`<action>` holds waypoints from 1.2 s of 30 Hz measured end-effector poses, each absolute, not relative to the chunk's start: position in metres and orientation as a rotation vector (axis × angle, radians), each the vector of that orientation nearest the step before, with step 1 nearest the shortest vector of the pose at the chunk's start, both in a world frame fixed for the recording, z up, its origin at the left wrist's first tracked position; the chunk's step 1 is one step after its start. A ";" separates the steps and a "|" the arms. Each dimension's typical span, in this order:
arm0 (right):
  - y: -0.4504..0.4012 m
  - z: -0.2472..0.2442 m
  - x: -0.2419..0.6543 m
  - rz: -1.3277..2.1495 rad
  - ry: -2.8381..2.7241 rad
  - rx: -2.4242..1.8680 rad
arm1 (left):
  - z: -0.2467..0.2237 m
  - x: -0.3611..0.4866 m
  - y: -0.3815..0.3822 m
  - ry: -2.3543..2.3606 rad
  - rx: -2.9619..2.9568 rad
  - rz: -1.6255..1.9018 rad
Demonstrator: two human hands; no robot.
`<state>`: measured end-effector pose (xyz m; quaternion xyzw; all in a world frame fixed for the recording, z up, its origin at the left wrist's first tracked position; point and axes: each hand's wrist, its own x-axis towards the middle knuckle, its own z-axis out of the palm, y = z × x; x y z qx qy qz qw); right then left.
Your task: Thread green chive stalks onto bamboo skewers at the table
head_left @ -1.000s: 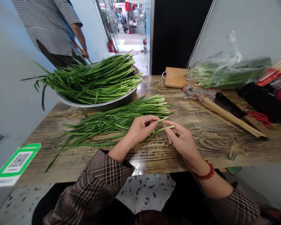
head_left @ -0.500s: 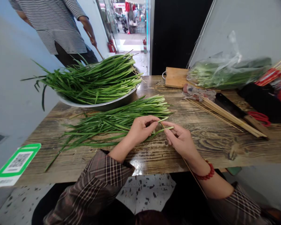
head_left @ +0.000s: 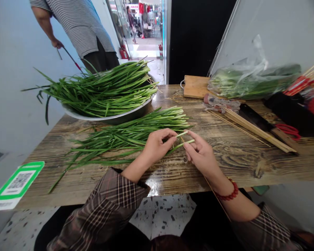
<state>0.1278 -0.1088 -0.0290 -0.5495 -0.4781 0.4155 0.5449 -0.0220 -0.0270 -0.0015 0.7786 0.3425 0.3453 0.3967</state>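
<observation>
My left hand (head_left: pixel 159 143) pinches a garlic chive stalk, its pale end (head_left: pixel 182 134) poking out past thumb and forefinger. Opposite it, my right hand (head_left: pixel 199 151) is closed on a thin bamboo skewer (head_left: pixel 209 185), which runs back under my right wrist toward my lap. Between the hands the skewer's tip shows beside a second chive stalk (head_left: pixel 188 142), which lies at my right fingertips. Whether the skewer pierces either stalk is hard to make out. Just beyond my left hand, a loose pile of garlic chives (head_left: pixel 128 134) lies on the wooden table (head_left: pixel 172 177).
A metal basin (head_left: pixel 136 113) heaped with chives stands at the back left. On the right lie bamboo skewers (head_left: pixel 259 130), a knife (head_left: pixel 258 118), red scissors (head_left: pixel 288 129), a cutting board (head_left: pixel 196 86) and bagged greens (head_left: pixel 253 82). A person in a striped shirt (head_left: pixel 78 28) stands behind the basin.
My right forefinger has straightened toward the stalk end in my left hand. Behind the basin, the person has turned and shifted right, with a stick-like tool now at the left.
</observation>
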 end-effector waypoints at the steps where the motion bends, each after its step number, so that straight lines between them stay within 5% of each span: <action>1: -0.109 -0.028 0.128 0.991 -1.133 -1.299 | -0.001 -0.022 -0.027 0.857 1.957 0.867; 14: -0.108 -0.028 0.128 0.951 -1.175 -1.262 | 0.000 -0.025 -0.026 0.616 1.997 0.660; 20: -0.109 -0.025 0.129 0.977 -1.187 -1.292 | 0.000 -0.039 -0.010 0.890 2.291 0.660; 30: -0.111 -0.028 0.129 1.006 -1.190 -1.316 | 0.001 -0.053 -0.002 0.895 2.662 0.119; 36: -0.111 -0.027 0.129 1.015 -1.175 -1.308 | -0.003 -0.051 -0.001 0.909 2.707 0.172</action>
